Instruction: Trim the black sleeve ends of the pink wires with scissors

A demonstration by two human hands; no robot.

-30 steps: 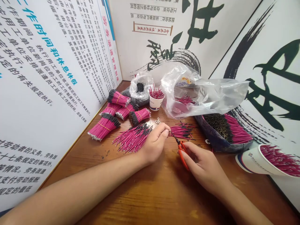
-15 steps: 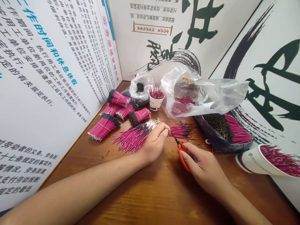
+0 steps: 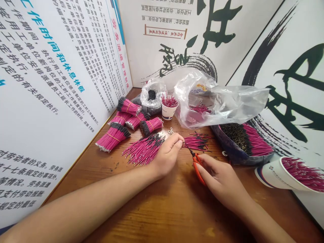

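My left hand [image 3: 170,152] is closed in a pinch above the table, and whatever small item sits between thumb and finger is too small to make out. In my right hand [image 3: 217,175] are orange-handled pliers [image 3: 197,165], gripped by the handles, with their dark tip pointing towards the left fingertips. Left of my left hand lies a loose fan of pink wires with black ends [image 3: 144,148]. More loose pink wires [image 3: 196,141] lie just beyond the pliers' tip.
Banded bundles of pink wire [image 3: 112,136] are stacked at the left. Behind stand a paper cup of wires [image 3: 169,109] and a clear plastic bag [image 3: 227,104]. On the right are a dark tray of wires [image 3: 235,158] and a tilted paper cup [image 3: 273,173]. Printed panels surround the table [image 3: 152,209].
The pliers' tip has drawn slightly away from my left fingertips, with my right hand moving a little to the right. My left hand stays pinched in nearly the same place.
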